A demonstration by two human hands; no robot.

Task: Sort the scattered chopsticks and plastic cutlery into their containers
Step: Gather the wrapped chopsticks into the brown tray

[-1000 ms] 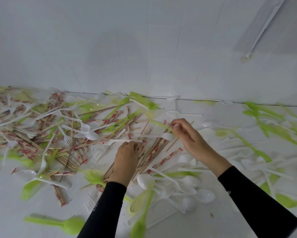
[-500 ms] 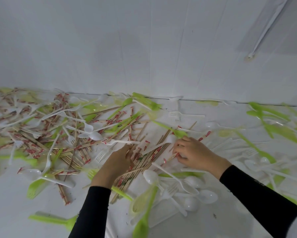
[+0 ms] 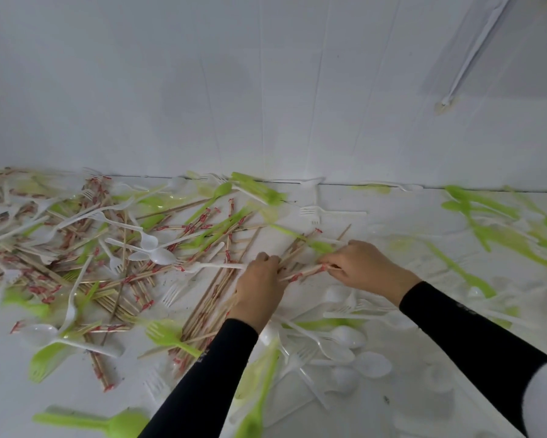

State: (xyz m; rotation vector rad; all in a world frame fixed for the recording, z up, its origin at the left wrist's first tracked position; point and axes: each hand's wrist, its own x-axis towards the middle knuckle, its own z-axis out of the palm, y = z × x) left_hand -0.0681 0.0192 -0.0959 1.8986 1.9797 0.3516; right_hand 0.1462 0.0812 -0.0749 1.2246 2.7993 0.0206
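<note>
Sliding the left grip (image 3: 259,279) rightward over the last half second, closing almost onto the right grip (image 3: 357,263), barely budging that one. Working the chopsticks (image 3: 215,301) at mid-tabletop, right in front of both black sleeves (image 3: 455,330). Curling the left grip down around the top of a loose sheaf fanning out toward the near edge. Pinching the red-banded ends of a few sticks with the right grip, pointing them across toward the left. Squaring up a bundle, by the look of it.

Judging the sort as hardly begun: spotting no container anywhere in view, and facing a thick tangle spreading across the left half of the white tabletop (image 3: 10,399). Leaving nearly everything to do, as far as visible.

Looking at thin pale wooden sticks, many wearing red-printed paper bands, lying criss-crossed at every angle and not yet lined up. Noting white forks (image 3: 215,266) and white spoons (image 3: 161,256) threaded through them, more white spoons crowding the near side, and a green fork (image 3: 167,338) touching the sheaf's lower end. Catching a green spoon (image 3: 123,423) lying apart at the bottom edge. Making out more green cutlery (image 3: 480,207) on the far right, smeared into blur.
</note>
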